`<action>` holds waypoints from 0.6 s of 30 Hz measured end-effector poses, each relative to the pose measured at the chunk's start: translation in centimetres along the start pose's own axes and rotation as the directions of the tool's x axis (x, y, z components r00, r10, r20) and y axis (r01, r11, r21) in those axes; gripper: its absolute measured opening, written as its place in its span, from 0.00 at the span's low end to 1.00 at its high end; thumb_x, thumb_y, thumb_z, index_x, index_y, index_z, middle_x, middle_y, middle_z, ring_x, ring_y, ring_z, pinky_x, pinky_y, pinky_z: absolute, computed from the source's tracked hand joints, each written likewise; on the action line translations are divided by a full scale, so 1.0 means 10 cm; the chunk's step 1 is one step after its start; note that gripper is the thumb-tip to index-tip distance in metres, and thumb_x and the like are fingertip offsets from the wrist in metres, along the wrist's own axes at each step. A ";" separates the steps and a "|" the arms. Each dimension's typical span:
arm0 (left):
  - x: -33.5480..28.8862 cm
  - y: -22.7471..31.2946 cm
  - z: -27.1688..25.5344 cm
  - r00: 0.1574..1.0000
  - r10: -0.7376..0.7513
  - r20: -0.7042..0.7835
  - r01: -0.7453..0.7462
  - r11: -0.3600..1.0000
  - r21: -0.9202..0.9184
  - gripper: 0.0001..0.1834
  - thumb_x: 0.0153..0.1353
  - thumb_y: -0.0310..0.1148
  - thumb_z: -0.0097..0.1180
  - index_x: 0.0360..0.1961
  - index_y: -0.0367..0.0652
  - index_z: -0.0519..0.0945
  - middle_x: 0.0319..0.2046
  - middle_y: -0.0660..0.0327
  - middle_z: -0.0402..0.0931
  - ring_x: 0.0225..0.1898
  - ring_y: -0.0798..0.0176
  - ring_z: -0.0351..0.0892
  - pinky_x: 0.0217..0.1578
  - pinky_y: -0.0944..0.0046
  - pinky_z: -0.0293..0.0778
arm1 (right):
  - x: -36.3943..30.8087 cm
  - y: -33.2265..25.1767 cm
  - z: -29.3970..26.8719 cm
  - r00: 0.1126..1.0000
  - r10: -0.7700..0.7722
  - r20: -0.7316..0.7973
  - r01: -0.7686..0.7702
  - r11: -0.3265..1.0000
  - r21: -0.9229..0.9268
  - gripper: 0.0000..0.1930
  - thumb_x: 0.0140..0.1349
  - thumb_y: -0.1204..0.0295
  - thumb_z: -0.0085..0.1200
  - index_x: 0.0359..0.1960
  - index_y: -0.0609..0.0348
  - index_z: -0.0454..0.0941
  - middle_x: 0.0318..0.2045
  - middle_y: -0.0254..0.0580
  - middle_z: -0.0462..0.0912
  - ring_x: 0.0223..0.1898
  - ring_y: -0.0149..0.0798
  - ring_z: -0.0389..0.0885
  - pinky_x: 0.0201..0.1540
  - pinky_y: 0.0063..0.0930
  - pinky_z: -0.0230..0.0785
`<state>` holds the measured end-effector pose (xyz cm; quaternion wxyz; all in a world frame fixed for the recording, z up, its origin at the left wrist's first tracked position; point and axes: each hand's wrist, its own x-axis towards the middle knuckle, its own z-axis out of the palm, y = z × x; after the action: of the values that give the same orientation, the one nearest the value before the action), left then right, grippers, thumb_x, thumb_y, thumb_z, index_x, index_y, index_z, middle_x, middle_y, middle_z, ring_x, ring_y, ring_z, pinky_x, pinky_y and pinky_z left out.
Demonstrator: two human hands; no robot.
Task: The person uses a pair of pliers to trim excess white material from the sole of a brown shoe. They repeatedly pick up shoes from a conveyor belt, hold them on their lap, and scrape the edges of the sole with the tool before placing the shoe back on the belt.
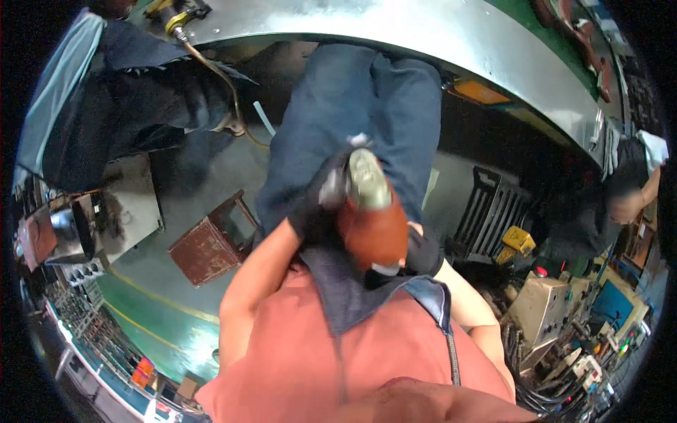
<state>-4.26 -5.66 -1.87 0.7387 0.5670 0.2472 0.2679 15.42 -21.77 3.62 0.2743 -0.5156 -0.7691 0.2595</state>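
A brown leather shoe upper [377, 229] is in front of my chest, above my lap. Out of its far end sticks a pale green block [369, 178], which looks like a shoe last. My left hand [323, 197], in a dark glove, is closed against the left side of the block and leather; motion blurs its fingers. On the near right side, my right hand [423, 250] grips the shoe upper near its lower end. This hand wears a dark glove with bare fingertips showing, and some of its fingers are hidden behind the leather. A small white patch shows at the shoe's near end.
A metal-edged bench [409, 28] runs across the far side, with a yellow tool [173, 17] and its hose at its left. Left of my legs stands a brown stool [208, 247]. Dark slatted racks [486, 211] and a control box [539, 310] are right. Other people are at both sides.
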 end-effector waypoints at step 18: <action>0.43 0.51 0.04 0.936 0.096 -0.340 0.115 0.827 0.550 0.23 0.61 0.38 0.54 0.53 0.33 0.72 0.44 0.45 0.78 0.49 0.54 0.78 0.50 0.61 0.70 | 1.21 0.83 -0.88 0.579 0.712 0.397 -0.773 0.324 0.546 0.25 0.67 0.48 0.40 0.33 0.60 0.76 0.22 0.36 0.77 0.23 0.30 0.78 0.28 0.24 0.73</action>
<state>-1.46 -1.97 2.91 0.4837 0.7002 0.4462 0.2769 23.06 -6.69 6.16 0.2573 -0.6609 -0.3077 0.6343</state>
